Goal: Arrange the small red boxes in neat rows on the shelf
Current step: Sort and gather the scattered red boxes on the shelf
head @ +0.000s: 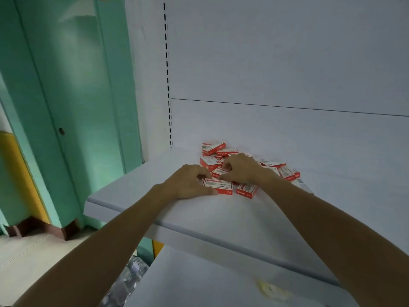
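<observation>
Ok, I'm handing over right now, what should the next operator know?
Left hand pinches the front box, flat on the shelf.
Right hand: fingers curled in the pile of red boxes; grip unclear.
Done: no row yet; a second box lies flat beside the front one.
Left: line up the whole jumbled pile in rows.
</observation>
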